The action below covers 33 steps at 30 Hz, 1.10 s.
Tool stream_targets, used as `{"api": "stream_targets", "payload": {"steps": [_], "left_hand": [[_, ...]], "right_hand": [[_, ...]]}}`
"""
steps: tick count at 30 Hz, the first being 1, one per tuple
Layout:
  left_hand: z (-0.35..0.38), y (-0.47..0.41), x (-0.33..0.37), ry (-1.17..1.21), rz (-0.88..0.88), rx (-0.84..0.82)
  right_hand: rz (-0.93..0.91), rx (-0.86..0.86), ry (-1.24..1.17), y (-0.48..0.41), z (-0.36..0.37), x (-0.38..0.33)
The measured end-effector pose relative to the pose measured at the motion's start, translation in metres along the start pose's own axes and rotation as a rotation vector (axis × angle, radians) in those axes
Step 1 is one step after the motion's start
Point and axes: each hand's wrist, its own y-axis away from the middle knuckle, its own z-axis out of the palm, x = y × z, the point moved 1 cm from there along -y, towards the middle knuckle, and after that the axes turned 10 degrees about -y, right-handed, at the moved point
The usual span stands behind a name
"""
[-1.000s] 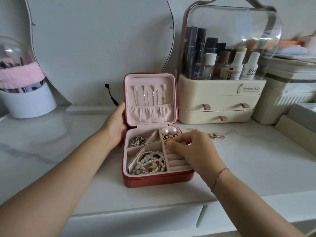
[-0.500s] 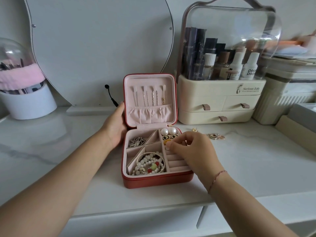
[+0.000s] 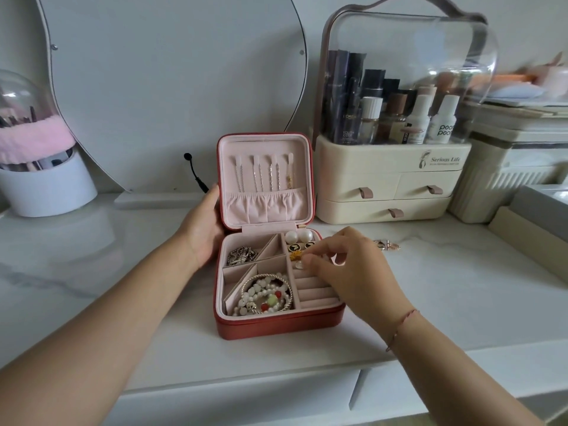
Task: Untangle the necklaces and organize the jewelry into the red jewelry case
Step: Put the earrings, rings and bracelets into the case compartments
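Open red jewelry case (image 3: 276,329) sits mid-way along the tabletop (image 3: 461,302), lid upright. Left hand (image 3: 201,232) grip holds the case's left side by the hinge. Right hand (image 3: 353,272) over the rear-right compartment, grip narrow, fingertips (image 3: 309,259) at a gold earring (image 3: 295,256); whether held, cannot tell.

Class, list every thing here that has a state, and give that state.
jewelry case: open, lid upright
left hand: holds the case's left side
right hand: curled over the case; pinch unclear
organizer drawers: all shut
organizer cover: shut
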Motion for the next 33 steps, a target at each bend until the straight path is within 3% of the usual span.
{"api": "stream_targets", "payload": {"steps": [4,6,14,20,27,30,33], "left_hand": [[-0.002,-0.003,-0.002,0.008,0.002,-0.015],[-0.004,-0.005,-0.004,-0.005,0.0,-0.021],[-0.007,-0.006,-0.005,-0.027,-0.005,-0.02],[-0.002,-0.003,-0.003,-0.053,0.007,0.026],[-0.003,-0.004,-0.003,-0.05,0.017,0.019],[-0.003,-0.004,-0.003,-0.04,0.011,0.002],[-0.006,-0.006,-0.004,-0.024,0.005,-0.012]], "right_hand": [[0.031,0.222,-0.223,-0.024,-0.043,0.019],[0.091,0.299,-0.22,-0.034,-0.067,0.032],[0.003,0.015,0.17,-0.034,-0.067,0.063],[-0.131,-0.073,0.355,-0.033,-0.052,0.067],[-0.201,-0.064,0.412,-0.033,-0.051,0.063],[-0.226,-0.01,0.227,-0.026,-0.051,0.05],[-0.226,-0.094,0.114,-0.014,-0.042,0.029]]}}
